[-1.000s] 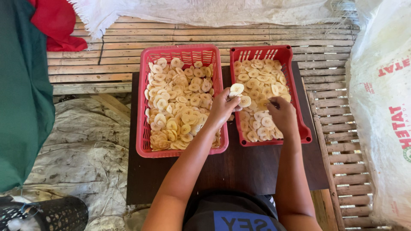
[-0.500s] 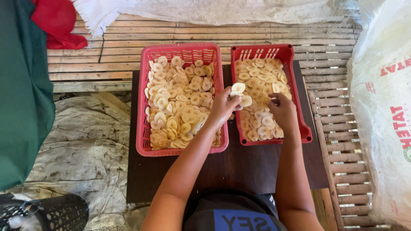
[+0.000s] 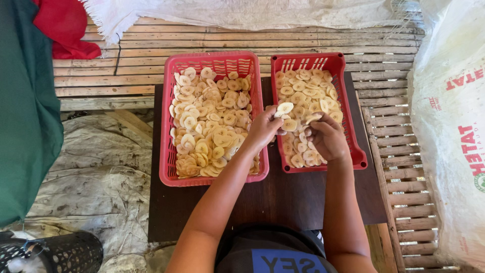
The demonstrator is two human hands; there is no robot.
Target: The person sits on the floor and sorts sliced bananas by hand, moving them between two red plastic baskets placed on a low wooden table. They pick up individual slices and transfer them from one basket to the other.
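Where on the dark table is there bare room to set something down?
Bare strip of the dark table between the baskets' near rims and the person's torso. Crowded: left basket and right basket fill the far half; left hand and right hand meet there.

We have one view only, from the camera on our head, looking almost straight down and slightly forward. It sits close above the dark table [image 3: 303, 202], which fills the centre. Two red baskets [image 3: 214, 60] lie toward 12 o'clock, our forearms enter from 6 o'clock, a white sack [image 3: 449, 126] edges 3 o'clock, and green cloth [image 3: 25, 116] 9 o'clock.
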